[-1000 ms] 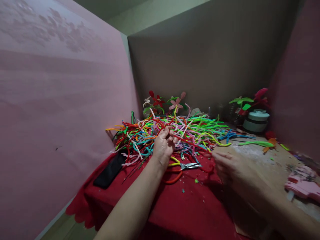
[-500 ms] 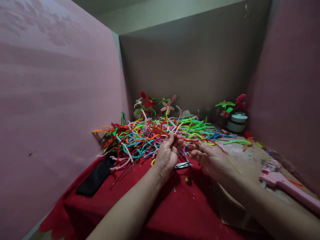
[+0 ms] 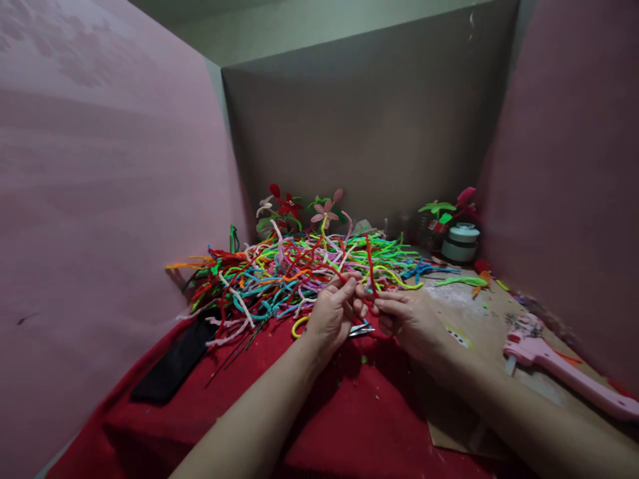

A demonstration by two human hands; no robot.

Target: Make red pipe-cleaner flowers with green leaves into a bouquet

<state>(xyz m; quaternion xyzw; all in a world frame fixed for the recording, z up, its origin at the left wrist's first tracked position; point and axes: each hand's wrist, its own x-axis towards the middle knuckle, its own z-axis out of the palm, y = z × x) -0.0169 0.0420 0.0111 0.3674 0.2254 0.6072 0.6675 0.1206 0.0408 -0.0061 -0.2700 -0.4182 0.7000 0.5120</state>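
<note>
My left hand [image 3: 330,313] and my right hand [image 3: 403,318] meet over the red cloth [image 3: 349,412], fingertips nearly touching. Both pinch one red pipe cleaner [image 3: 370,266], whose free end bends upward above the hands. Right behind them lies a big heap of pipe cleaners in many colours [image 3: 299,266]. Small metal scissors [image 3: 362,328] lie on the cloth just under and between the hands, partly hidden. A yellow pipe cleaner loop [image 3: 298,325] sits to the left of my left hand.
A black phone [image 3: 174,362] lies on the cloth at left. Finished pipe-cleaner flowers [image 3: 299,206] stand at the back. A round white container [image 3: 460,242] and green and pink flowers are back right. A pink glue gun [image 3: 564,369] lies at right. Cardboard and pink walls enclose the space.
My right hand has come in from the right and joined my left hand at the red pipe cleaner. The pipe cleaner's end now stands upward. The view has swung rightward.
</note>
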